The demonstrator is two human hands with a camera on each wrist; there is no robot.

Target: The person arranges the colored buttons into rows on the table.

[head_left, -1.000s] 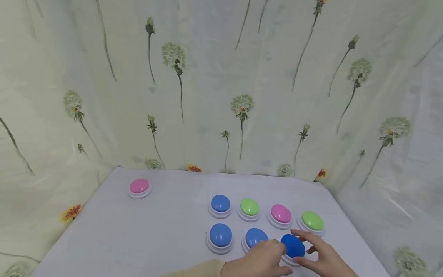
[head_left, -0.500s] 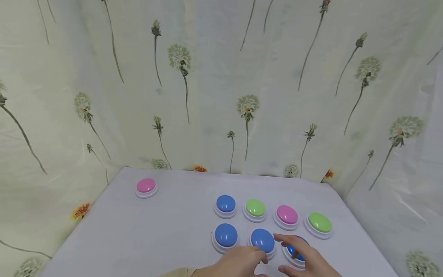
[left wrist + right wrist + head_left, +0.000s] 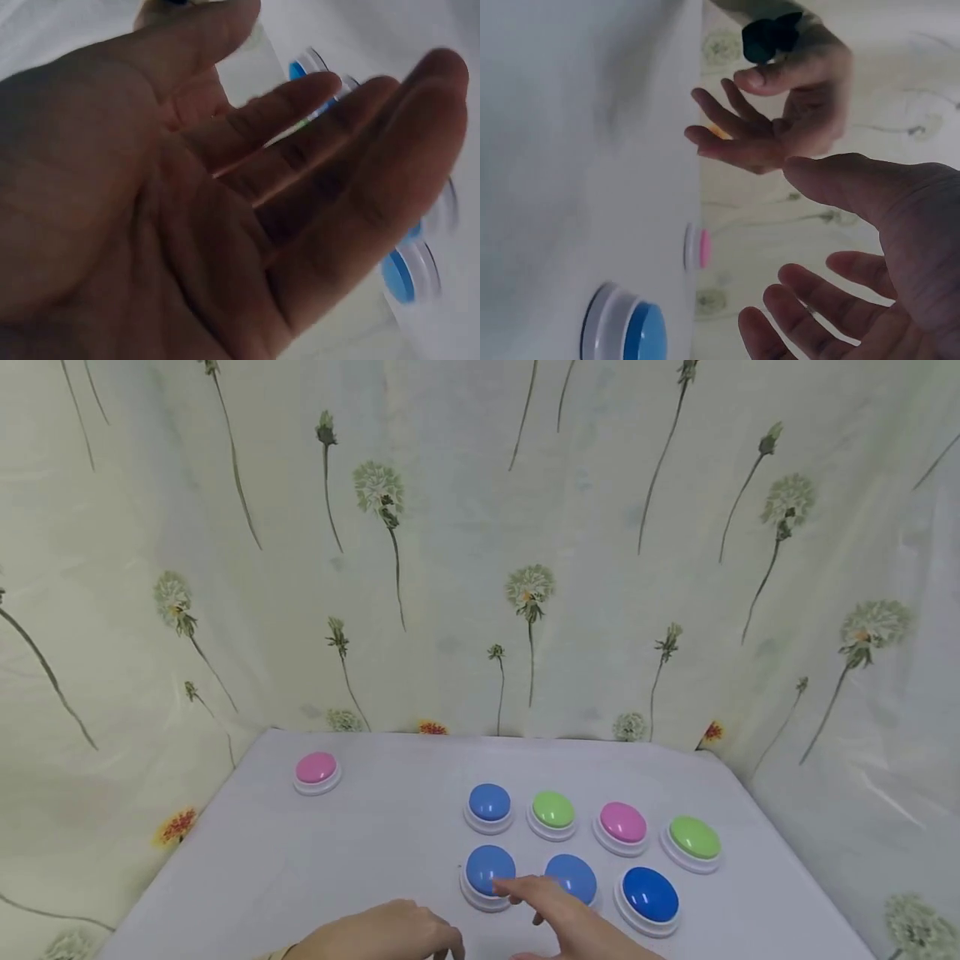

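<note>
My left hand (image 3: 382,933) hovers at the table's front edge, fingers relaxed and holding nothing; the left wrist view shows its bare palm. To its right, my right hand (image 3: 570,922) has loosely bent, spread fingers with nothing between them. In the head view it overlaps the lower parts of a blue push button (image 3: 491,864) and a second blue button (image 3: 572,877); the right wrist view shows the fingers apart from the blue button (image 3: 646,334). A darker blue button (image 3: 651,895) sits to the right of that hand. Every button has a white round base.
Behind stands a row with a blue button (image 3: 490,802), a green button (image 3: 553,809), a pink button (image 3: 623,822) and another green button (image 3: 694,837). One pink button (image 3: 316,767) sits alone at the back left of the white table (image 3: 360,843). Dandelion-print cloth (image 3: 450,568) hangs around.
Both hands have moved left, away from the darker blue button, which the right hand's fingers had been around. That button is now fully uncovered. The buttons stay in the same arrangement.
</note>
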